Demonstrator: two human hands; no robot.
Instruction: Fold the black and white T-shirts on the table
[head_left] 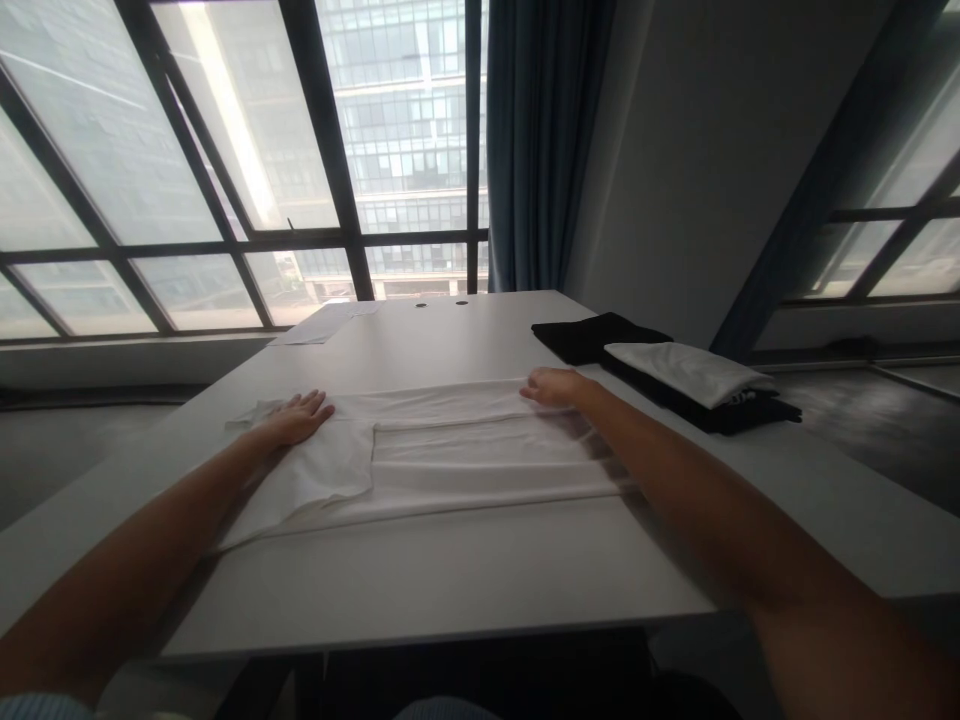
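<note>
Both hands lie open-palmed on the partly folded white T-shirt [450,455] spread across the grey table [450,580], left hand [296,420] flat at one end, right hand [555,387] at the other, gripping nothing.

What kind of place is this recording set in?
Probably an office or workroom high in a city building: large windows facing a glass tower, a plain white table, blue curtain.

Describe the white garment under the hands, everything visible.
The white garment is thin, soft-looking fabric, spread flat across the grey table, partly folded: a rectangular layer lies over its middle and a sleeve-like flap angles out at its left end. The left hand presses flat on its left end; the right hand rests on its far right edge.
</note>
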